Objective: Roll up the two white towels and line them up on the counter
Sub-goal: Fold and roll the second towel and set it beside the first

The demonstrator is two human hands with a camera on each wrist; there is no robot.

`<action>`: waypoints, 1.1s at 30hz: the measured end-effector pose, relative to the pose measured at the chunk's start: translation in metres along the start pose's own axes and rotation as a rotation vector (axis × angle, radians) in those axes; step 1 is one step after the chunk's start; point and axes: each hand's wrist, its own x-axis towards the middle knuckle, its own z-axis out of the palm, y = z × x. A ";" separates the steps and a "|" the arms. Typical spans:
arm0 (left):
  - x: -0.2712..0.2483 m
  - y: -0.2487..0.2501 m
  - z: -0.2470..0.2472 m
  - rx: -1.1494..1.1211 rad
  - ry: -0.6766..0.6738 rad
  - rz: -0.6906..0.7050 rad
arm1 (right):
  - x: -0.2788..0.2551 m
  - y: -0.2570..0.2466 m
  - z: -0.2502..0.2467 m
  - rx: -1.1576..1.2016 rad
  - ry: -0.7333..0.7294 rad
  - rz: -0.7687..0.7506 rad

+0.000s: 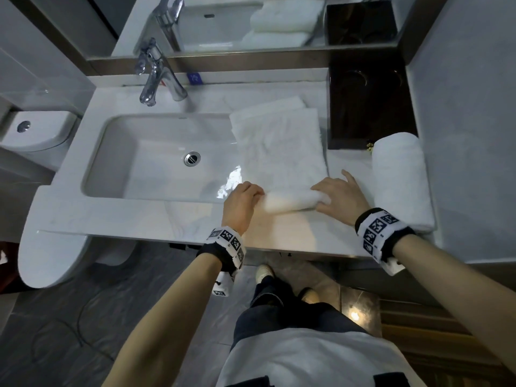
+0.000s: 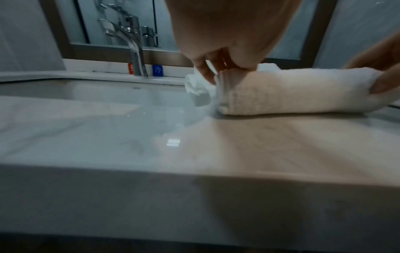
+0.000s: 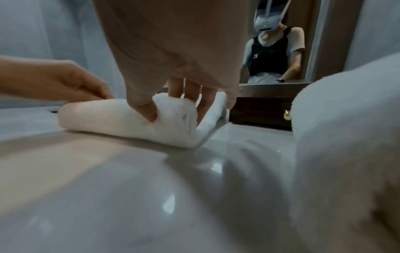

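Both hands are clamped on the near, rolled end of a white towel (image 1: 282, 152) lying on the pale marble table (image 1: 134, 216). At the roll's left end, the left hand (image 1: 241, 203) has its fingers curled over the cloth and pinches the layered edge. At the right end, the right hand (image 1: 339, 195) has its thumb pressed into the front of the roll while its fingers reach down behind it. Only the near part of this towel is rolled; the rest stretches flat away from the person, with its left edge overhanging the rim of the white sink (image 1: 156, 160).

A second white towel (image 1: 400, 182), fully rolled, lies at the far right of the table, pointing away from the person, near the right wrist and well apart from the first. Its far end touches or just overlaps a dark glossy box (image 1: 368, 104) with a small brass knob.

Behind the sink stands a chrome tap (image 1: 156, 76). Beside its base are a small blue tag (image 1: 194, 78) and a red one; their writing is too blurred to read. Both wrists wear bands printed with black-and-white square codes.
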 end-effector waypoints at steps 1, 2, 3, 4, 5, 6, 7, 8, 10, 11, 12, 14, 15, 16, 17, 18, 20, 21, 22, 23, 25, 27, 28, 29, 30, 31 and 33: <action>-0.002 -0.004 -0.002 -0.013 -0.005 0.017 | 0.001 0.000 -0.002 0.044 -0.027 0.040; -0.005 -0.008 -0.004 -0.038 -0.015 0.022 | 0.002 0.001 -0.004 0.096 -0.053 0.087; -0.008 -0.012 -0.006 -0.074 -0.041 0.014 | 0.003 0.001 -0.006 0.164 -0.070 0.138; -0.011 -0.016 -0.007 -0.103 -0.080 -0.003 | 0.003 0.002 -0.007 0.243 -0.080 0.186; -0.013 -0.018 -0.007 -0.125 -0.118 -0.024 | 0.003 0.003 -0.009 0.317 -0.089 0.228; -0.014 -0.019 -0.007 -0.150 -0.141 -0.050 | 0.003 0.004 -0.009 0.381 -0.097 0.262; -0.014 -0.020 -0.007 -0.190 -0.144 -0.086 | 0.003 0.004 -0.010 0.434 -0.101 0.293; -0.014 -0.019 -0.007 -0.241 -0.130 -0.134 | 0.004 0.003 -0.010 0.476 -0.103 0.321; -0.009 -0.015 -0.007 -0.337 -0.079 -0.237 | 0.006 0.002 -0.010 0.522 -0.105 0.364; -0.007 -0.013 -0.007 -0.355 -0.057 -0.285 | 0.007 0.002 -0.010 0.534 -0.103 0.379; -0.005 -0.011 -0.006 -0.354 -0.038 -0.326 | 0.007 0.002 -0.010 0.550 -0.094 0.394; 0.000 -0.008 -0.006 -0.366 -0.021 -0.426 | 0.008 0.003 -0.011 0.593 -0.064 0.425; 0.003 -0.006 -0.008 -0.380 -0.030 -0.490 | 0.009 0.003 -0.011 0.612 -0.050 0.441; 0.006 -0.005 -0.009 -0.387 -0.047 -0.551 | 0.010 0.003 -0.012 0.623 -0.040 0.459; 0.008 -0.004 -0.009 -0.376 -0.070 -0.605 | 0.011 0.004 -0.012 0.624 -0.038 0.476; 0.011 -0.003 -0.010 -0.339 -0.099 -0.649 | 0.013 0.004 -0.011 0.618 -0.045 0.491; 0.014 0.001 -0.013 -0.232 -0.180 -0.722 | 0.016 0.004 -0.011 0.599 -0.079 0.532; 0.015 0.003 -0.013 -0.193 -0.219 -0.757 | 0.017 0.004 -0.010 0.582 -0.100 0.558; 0.015 0.005 -0.014 -0.170 -0.246 -0.789 | 0.018 0.003 -0.010 0.551 -0.102 0.575; 0.015 0.007 -0.014 -0.153 -0.260 -0.818 | 0.016 0.002 -0.011 0.490 -0.061 0.573; 0.017 0.010 -0.013 -0.110 -0.260 -0.838 | 0.013 -0.003 -0.011 0.302 0.137 0.411; 0.019 0.010 -0.014 -0.085 -0.259 -0.832 | 0.008 -0.008 -0.008 0.136 0.250 0.081; 0.019 0.009 -0.014 -0.080 -0.259 -0.830 | 0.005 -0.011 -0.006 0.060 0.213 -0.054; 0.019 0.008 -0.015 -0.075 -0.258 -0.833 | 0.003 -0.012 -0.004 -0.009 0.151 -0.133; 0.019 0.007 -0.014 -0.067 -0.259 -0.841 | 0.002 -0.012 -0.002 -0.065 0.093 -0.164; 0.018 0.007 -0.015 -0.053 -0.260 -0.851 | 0.002 -0.011 0.000 -0.102 0.057 -0.166; 0.014 0.008 -0.012 -0.014 -0.167 -0.775 | 0.003 -0.011 0.001 -0.103 0.025 -0.142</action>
